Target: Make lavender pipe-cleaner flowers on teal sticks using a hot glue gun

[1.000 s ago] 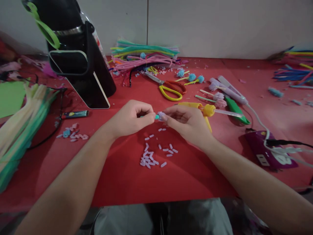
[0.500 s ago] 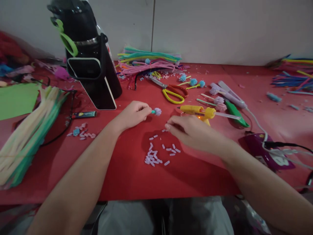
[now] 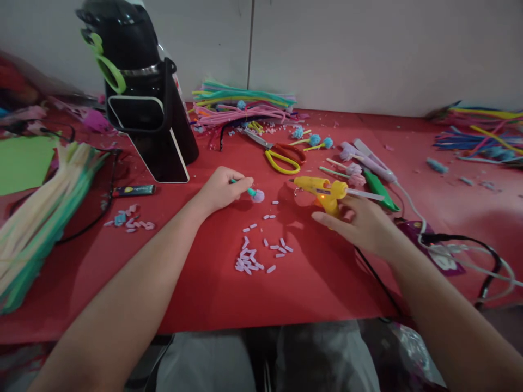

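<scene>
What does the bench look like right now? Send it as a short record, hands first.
Left hand: pinching the green stem of a fluffy purple flower
Right hand: at the handle of the yellow glue gun; firmness of grip unclear
Gun: nozzle toward the left hand's side, orange light showing
Nearer the person: loose purple pieces on the red table
Beyond the hands: scissors, blades apart
Far left: black bottle, upright; pale and green bundle lying flat
</scene>
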Action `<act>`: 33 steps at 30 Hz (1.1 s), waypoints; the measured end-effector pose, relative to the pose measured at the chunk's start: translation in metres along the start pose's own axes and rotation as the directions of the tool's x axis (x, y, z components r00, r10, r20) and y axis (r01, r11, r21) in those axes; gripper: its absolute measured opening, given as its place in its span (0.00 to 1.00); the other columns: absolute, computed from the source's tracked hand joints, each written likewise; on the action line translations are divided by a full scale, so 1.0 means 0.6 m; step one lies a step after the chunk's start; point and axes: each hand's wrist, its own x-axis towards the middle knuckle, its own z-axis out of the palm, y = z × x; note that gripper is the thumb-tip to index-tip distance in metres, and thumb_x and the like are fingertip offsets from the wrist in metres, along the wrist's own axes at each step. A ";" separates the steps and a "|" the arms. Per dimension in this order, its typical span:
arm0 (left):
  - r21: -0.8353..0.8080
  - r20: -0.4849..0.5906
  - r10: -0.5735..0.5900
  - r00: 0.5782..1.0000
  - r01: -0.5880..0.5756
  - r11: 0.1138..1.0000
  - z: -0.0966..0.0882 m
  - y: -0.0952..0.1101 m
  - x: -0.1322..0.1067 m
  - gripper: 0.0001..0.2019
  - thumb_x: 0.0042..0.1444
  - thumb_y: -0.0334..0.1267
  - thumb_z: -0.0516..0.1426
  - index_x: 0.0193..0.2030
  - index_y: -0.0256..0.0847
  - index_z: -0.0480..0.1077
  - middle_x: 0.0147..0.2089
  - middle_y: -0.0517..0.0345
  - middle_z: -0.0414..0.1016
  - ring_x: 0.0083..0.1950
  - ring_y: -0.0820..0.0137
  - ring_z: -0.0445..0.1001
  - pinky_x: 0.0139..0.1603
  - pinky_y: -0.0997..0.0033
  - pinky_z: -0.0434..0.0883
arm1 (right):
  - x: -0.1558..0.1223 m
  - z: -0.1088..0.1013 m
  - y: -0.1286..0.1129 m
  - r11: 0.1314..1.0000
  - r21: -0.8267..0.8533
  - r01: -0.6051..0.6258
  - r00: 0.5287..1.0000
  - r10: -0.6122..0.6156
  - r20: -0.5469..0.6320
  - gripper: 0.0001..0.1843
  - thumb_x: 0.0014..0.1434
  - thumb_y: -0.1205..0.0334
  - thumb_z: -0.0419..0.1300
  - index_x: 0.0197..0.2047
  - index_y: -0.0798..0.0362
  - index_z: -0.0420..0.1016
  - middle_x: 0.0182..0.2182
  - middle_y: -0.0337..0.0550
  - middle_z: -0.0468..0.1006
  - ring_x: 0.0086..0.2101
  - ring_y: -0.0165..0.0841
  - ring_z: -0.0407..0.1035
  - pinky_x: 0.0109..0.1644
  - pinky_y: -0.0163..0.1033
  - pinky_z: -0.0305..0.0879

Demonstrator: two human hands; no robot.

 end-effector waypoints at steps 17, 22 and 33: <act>-0.125 0.002 0.075 0.997 -0.074 0.989 -0.004 -0.007 0.002 0.22 0.56 0.44 0.64 0.16 0.37 0.65 0.13 0.64 0.62 0.18 0.81 0.57 0.22 0.76 0.54 | 0.053 0.061 -0.055 0.729 0.683 0.044 0.976 -0.178 0.128 0.20 0.54 0.53 0.70 0.49 0.47 0.85 0.43 0.42 0.86 0.44 0.42 0.80 0.46 0.44 0.77; -0.111 0.012 0.093 0.996 -0.091 0.990 -0.002 -0.008 0.003 0.22 0.56 0.44 0.64 0.16 0.37 0.66 0.13 0.64 0.63 0.18 0.80 0.58 0.22 0.76 0.56 | 0.054 0.062 -0.063 0.780 0.625 0.011 0.968 -0.165 0.190 0.23 0.56 0.56 0.68 0.55 0.49 0.83 0.40 0.43 0.86 0.35 0.39 0.78 0.32 0.39 0.75; -0.101 0.025 0.093 0.995 -0.090 0.991 -0.003 -0.008 0.001 0.23 0.57 0.46 0.64 0.17 0.37 0.67 0.14 0.64 0.64 0.19 0.80 0.58 0.23 0.76 0.56 | 0.057 0.070 -0.061 0.771 0.632 0.080 0.963 -0.224 0.151 0.20 0.56 0.58 0.67 0.53 0.47 0.83 0.45 0.41 0.86 0.44 0.43 0.80 0.44 0.45 0.80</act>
